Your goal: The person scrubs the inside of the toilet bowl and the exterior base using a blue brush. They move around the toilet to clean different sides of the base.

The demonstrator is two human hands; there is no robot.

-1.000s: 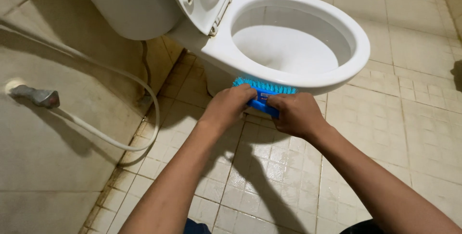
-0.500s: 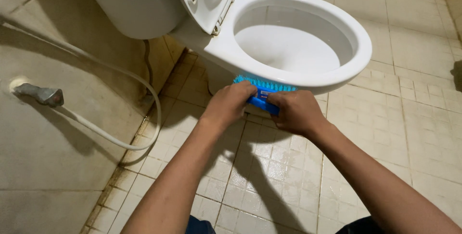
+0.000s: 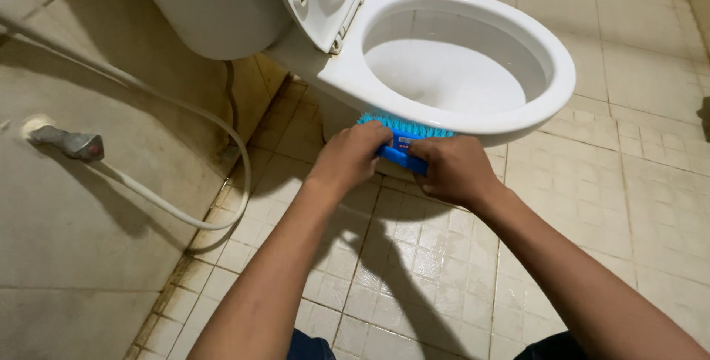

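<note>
Both my left hand and right hand clamp the blue plastic scrub brush against the underside of the white ceramic toilet bowl. Pressing unevenly there, I judge the bristles could skid off the curved glaze and bang my knuckles against the bowl.

Blue scrub brush: plastic, oblong block in bright blue with paler turquoise bristles along the far long edge. Lies roughly level, long axis running left to right, slightly lower toward the right. Bristles point away from the fingers and press up against the underside of a white toilet bowl just below its front rim. Clamped at both ends: left hand fingers curl over the left end, right hand fingers wrap the right end. Only the middle stretch of the block shows between the two sets of fingers; a small pale label sits there. Ends hidden beneath the fingers.
</note>
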